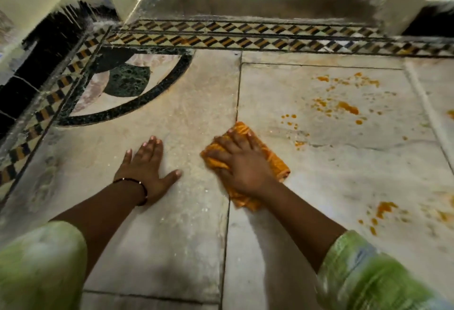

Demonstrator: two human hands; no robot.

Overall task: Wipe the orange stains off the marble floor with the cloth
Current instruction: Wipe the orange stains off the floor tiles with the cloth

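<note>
Head view: pale marble floor [172,236] stretches wide around both hands, bounded far ahead by a checkered border [245,36]. The left hand [147,164] lies flat, fingers spread, empty. The right hand [242,164] presses flat on the orange cloth [275,162], partly hiding it. Orange stains [347,107] lie ahead-right of it; sleeves blur.
</note>
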